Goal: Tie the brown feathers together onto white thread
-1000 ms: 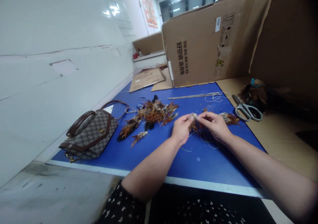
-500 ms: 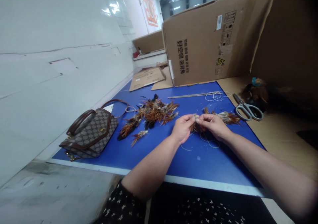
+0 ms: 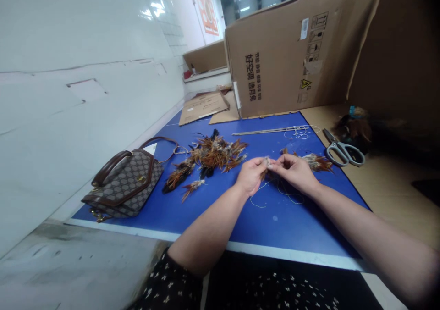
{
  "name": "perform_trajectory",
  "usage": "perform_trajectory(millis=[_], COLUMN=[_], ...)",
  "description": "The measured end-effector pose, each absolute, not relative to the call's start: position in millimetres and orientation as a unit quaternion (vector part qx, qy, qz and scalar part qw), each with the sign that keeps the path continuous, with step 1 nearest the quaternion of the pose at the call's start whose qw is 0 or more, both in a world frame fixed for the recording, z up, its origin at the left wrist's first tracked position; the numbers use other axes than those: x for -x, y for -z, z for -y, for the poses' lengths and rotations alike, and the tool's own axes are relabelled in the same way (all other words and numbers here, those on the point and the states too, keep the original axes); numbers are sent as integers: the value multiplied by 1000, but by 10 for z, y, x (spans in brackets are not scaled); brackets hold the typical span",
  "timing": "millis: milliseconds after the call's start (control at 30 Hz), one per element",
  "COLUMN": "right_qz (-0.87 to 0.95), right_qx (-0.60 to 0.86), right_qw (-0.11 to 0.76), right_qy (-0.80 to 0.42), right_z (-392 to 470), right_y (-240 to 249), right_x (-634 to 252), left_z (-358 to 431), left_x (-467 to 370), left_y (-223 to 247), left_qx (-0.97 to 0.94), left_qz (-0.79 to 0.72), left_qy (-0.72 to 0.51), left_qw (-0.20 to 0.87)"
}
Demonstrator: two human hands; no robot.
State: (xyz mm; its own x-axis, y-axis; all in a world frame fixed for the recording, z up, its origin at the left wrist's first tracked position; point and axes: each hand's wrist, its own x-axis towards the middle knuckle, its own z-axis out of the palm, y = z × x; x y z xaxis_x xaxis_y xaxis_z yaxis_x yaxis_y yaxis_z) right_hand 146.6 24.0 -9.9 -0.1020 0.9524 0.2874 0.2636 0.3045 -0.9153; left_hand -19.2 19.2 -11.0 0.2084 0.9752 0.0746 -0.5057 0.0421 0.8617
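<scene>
My left hand (image 3: 250, 177) pinches a small bunch of brown feathers (image 3: 264, 174) at its pale top end. Close against it, my right hand (image 3: 294, 171) has thumb and forefinger pressed together at the same pale end; whether they grip feather or thread is too small to tell. Thin thread (image 3: 290, 197) trails in loops on the blue mat (image 3: 275, 236) below both hands. Just behind my right hand lie more brown and whitish feathers (image 3: 316, 162). A large feather pile (image 3: 216, 152) sits left of my hands, with a small separate bunch (image 3: 193, 188) in front of it.
A patterned handbag (image 3: 129, 186) stands at the mat's left, its strap reaching toward the feathers. Scissors (image 3: 344, 153) lie at the right edge near dark feathers (image 3: 355, 129). Thin sticks (image 3: 261, 131) and white thread lie at the back, before a large cardboard box (image 3: 285, 62).
The fingers of both hands have shifted slightly at the bunch, and fewer feathers show beneath them. My right hand's fingertips sit slightly further left.
</scene>
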Motion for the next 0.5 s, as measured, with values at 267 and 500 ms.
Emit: perform_trajectory(millis=[267, 500], right_qz=[659, 702], right_qx=[423, 373], right_qw=[465, 462], right_qy=[-413, -392], right_z=[-203, -222], right_y=[65, -7], right_x=[-1450, -1551], left_z=[-214, -234], left_x=[162, 251], left_y=[212, 210], left_qx=[-403, -436], left_qz=[-337, -335], left_qy=[-568, -497], left_qw=[633, 671])
